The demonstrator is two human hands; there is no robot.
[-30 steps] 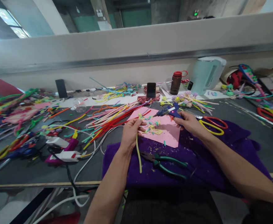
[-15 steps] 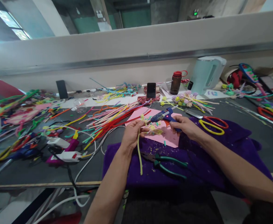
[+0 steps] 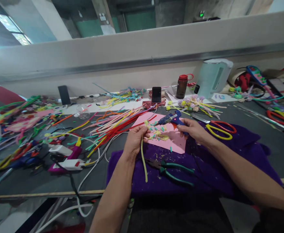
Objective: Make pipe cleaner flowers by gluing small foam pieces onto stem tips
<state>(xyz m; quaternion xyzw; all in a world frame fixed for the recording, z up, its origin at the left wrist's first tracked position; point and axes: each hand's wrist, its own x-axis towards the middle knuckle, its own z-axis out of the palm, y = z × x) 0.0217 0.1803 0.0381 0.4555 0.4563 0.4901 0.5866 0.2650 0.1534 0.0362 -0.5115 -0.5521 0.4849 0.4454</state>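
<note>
Bench (image 3: 253, 119): dark, littered with craft stems.
Purple cloth (image 3: 205, 171): at near edge, under pink sheet (image 3: 175, 142).
Pliers (image 3: 173, 170): on cloth, handles toward right.
Glue gun (image 3: 171, 118): over sheet, long axis level, nozzle pointing left; right hand (image 3: 192, 131) reaches forward, fingers wrapped about its grip.
Yellow stem (image 3: 143, 158): hanging downward from left hand (image 3: 134, 140), fingers pinched shut on its top end.
</note>
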